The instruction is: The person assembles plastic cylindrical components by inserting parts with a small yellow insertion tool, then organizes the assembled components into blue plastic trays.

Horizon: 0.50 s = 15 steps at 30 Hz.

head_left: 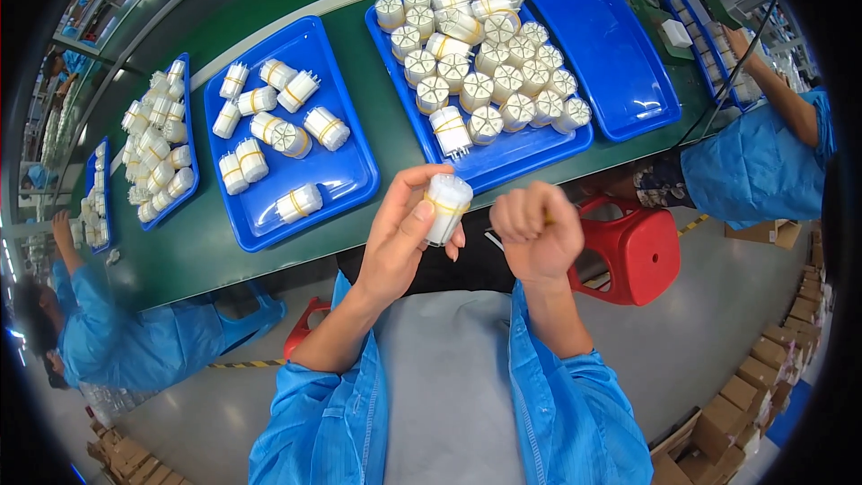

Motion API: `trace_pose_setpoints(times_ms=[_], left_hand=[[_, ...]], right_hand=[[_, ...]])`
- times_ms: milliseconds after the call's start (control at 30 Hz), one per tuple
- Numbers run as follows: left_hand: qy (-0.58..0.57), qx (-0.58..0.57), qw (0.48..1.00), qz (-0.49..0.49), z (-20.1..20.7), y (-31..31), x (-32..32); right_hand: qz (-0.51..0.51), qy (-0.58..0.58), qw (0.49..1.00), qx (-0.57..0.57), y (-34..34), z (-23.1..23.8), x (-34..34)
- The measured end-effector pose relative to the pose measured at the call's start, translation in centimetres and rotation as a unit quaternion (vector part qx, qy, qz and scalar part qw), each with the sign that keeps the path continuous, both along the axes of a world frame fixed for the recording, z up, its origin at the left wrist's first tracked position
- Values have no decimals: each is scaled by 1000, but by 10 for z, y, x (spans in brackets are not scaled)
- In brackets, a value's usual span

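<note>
The left hand (391,247) grasps a white cylindrical bundle (448,202) between the thumb and the fingers. The bundle is held near-upright with a slight tilt, in front of the near edge of the counter (202,265). A thin yellow band (446,207) encircles its body. The right hand (539,229) is positioned to the right of the bundle, apart from it, with the fingers curled into a fist. A trace of yellow shows at these fingers; because of motion blur, it cannot be confirmed whether they pinch a band.

The central blue tray (530,151) is located on the counter beyond the hands. It carries closely packed white bundles (492,57), most standing with their segmented round ends upward. To its left, a second blue tray (350,178) carries loosely spaced bundles (259,101), mostly lying on their sides. Farther left, a third blue tray (188,181) carries a heap of bundles (158,145). A fourth blue tray (603,54) adjoins the central tray on the right.

A red stool (651,256) stands on the floor (620,341) at the right. Co-workers in blue garments are seated at the far left (148,337) and far right (750,175).
</note>
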State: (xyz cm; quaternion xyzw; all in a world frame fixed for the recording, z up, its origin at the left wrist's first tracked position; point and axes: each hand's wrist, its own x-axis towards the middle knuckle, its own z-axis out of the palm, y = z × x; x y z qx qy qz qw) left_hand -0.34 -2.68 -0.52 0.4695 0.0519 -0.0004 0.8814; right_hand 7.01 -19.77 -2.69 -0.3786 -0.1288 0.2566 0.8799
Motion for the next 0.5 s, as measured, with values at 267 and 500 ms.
trace_pose_setpoints(times_ms=[267, 500], left_hand=[[-27, 311, 950, -23, 19, -10, -9], [-87, 401, 912, 10, 20, -11, -9]], right_hand=[[-89, -162, 960, 208, 4, 53, -7], [-56, -179, 963, 195, 14, 52, -8]])
